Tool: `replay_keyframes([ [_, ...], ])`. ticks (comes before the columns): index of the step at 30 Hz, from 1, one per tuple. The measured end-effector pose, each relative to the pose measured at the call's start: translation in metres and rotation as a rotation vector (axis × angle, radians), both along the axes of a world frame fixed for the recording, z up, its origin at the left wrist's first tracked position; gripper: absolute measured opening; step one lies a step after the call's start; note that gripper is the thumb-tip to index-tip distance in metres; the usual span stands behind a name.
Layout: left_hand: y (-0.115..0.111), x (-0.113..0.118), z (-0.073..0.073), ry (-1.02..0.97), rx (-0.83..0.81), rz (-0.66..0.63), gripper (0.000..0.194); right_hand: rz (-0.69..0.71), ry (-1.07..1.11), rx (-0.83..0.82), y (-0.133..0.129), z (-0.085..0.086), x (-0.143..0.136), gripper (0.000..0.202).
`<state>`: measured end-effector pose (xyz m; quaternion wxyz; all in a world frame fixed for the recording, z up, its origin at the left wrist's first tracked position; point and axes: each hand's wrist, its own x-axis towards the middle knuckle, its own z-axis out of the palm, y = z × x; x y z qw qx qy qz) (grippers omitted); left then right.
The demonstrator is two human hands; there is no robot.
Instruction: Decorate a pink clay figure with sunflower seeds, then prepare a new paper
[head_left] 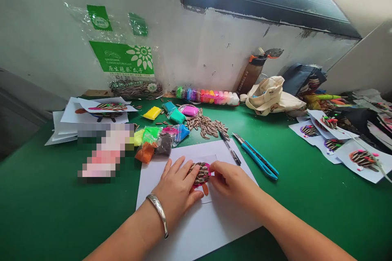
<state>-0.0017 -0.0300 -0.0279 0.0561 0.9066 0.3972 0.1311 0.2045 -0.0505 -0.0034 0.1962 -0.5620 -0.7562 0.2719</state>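
Note:
A small picture of striped sunflower seeds point(202, 173), set close together on pink clay, lies on a small white paper over a large white sheet point(226, 228). An orange clay piece point(205, 189) sticks out below it. Spread flat, my left hand point(174, 185) rests on the papers, its fingertips touching the picture's left side. At the right edge of the pink clay, my right hand point(229, 179) has thumb and forefinger pinched together; whatever is between them is hidden.
Loose sunflower seeds point(206, 124) and clay packets point(152, 113) lie behind the sheet. To the right are a black pen point(231, 151), a blue utility knife point(257, 157) and finished seed pictures point(363, 159). A brown bottle point(251, 75) and a cloth bag point(266, 96) stand by the wall.

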Motion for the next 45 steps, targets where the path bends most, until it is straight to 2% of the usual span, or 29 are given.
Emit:
replay_keyframes([
  [5,0.001,-0.001,0.001,-0.016,-0.014,-0.006,0.057,0.0,-0.14,-0.008,0.002,0.001,0.002,0.022],
  [11,-0.001,-0.002,0.002,-0.031,0.012,-0.02,0.064,0.035,-0.128,0.023,0.002,0.002,-0.002,0.02],
  [22,-0.008,0.003,0.03,-0.082,0.032,-0.106,0.038,0.029,-0.131,-0.015,0.0,0.007,-0.003,0.019],
  [31,-0.005,0.0,0.015,-0.043,0.017,-0.169,0.048,0.02,-0.174,0.015,0.001,0.004,-0.003,0.019],
  [45,-0.004,0.002,0.023,-0.014,-0.015,-0.173,0.048,0.025,-0.162,0.01,0.001,0.007,-0.008,0.018],
])
